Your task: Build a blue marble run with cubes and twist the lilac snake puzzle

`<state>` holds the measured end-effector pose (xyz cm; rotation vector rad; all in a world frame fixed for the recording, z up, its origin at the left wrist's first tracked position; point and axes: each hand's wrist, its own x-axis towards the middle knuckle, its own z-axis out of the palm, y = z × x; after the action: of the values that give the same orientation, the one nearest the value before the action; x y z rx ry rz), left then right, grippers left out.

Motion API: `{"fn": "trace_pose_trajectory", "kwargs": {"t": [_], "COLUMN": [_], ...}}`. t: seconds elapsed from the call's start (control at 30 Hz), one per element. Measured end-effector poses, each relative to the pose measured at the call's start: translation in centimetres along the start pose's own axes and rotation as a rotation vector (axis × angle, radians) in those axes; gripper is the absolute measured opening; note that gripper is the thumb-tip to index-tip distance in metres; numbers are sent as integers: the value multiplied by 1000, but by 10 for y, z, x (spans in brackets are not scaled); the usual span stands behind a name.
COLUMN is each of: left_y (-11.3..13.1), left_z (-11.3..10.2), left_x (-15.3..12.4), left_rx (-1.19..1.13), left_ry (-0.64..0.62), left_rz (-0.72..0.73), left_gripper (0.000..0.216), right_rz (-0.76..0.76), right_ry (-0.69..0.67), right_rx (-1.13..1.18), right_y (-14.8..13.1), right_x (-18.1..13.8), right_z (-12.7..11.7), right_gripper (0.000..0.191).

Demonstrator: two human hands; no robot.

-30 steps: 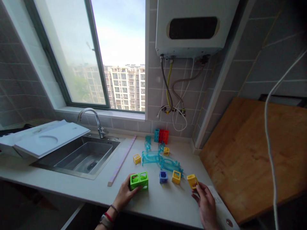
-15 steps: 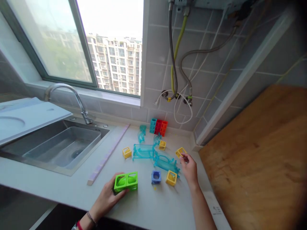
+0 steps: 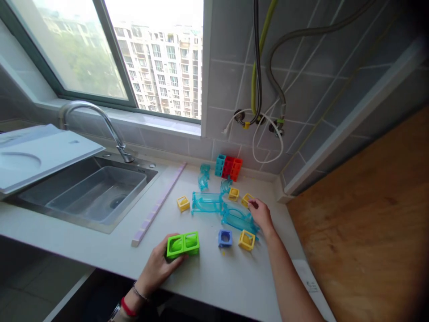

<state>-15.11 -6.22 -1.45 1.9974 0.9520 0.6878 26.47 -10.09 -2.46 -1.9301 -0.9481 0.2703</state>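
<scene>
My left hand [image 3: 161, 259] grips a pair of joined bright green hollow cube blocks [image 3: 183, 244], held over the front of the counter. The fingers of my right hand [image 3: 262, 214] are closed on the near edge of a yellow hollow cube block [image 3: 247, 200]. Just left of that block sits another yellow cube block [image 3: 233, 193]. Clear blue track pieces [image 3: 207, 202] lie in the middle, one of them [image 3: 239, 218] partly under my right hand's reach. Nearer to me are a blue-violet cube block [image 3: 225, 238] and a yellow cube block [image 3: 247, 240].
Stacked blue, red and orange blocks [image 3: 228, 167] stand by the tiled wall. A lone yellow cube [image 3: 183, 203] and a long pale purple strip [image 3: 159, 205] lie further left. Beyond is a sink [image 3: 100, 227] with a faucet [image 3: 97, 109] and a white panel [image 3: 50, 152] across it.
My right hand has moved left with the yellow cube block, bringing it closer to the other yellow block at the back. My left hand still holds the green blocks. The view has tilted down.
</scene>
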Motion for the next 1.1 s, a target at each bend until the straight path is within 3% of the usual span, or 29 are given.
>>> {"fn": "trace_pose_trajectory", "kwargs": {"t": [0.17,0.3,0.43,0.5,0.57,0.73,0.87,0.97,1.1], "left_y": [6,3,3,8,14,20,7,0,1], "left_z": [1,1,4,9,15,28,25,22,23], "left_x": [0,2,1,-4,-11,-19,-12,-8,-7], "left_rx": [-76,-161,-288,-352,-470,-704,-806,-896,-920], "left_ry": [-12,-28,-43,-46,-49,-28,1,90,159], "left_rz": [36,42,42,51,45,-17,-97,-140,-142], "left_gripper": [43,44,48,50,53,47,51,58,54], "right_rz": [-10,-138,-329,-279,-188,46,183,283,328], "right_ry": [116,200,-200,-286,-326,-374,-345,-296,-286], "right_rx": [-57,21,246,316,428,808,922,1005,1082], "right_y": [-33,-72,-101,-106,-106,-103,-94,-86,-83], "right_x": [-28,-113,-205,-230,-238,-225,-223,-224,-223], "right_z": [-19,-24,9,30,48,70,75,75,73], "right_gripper": [34,31,28,53,65,53,52,55,51]}}
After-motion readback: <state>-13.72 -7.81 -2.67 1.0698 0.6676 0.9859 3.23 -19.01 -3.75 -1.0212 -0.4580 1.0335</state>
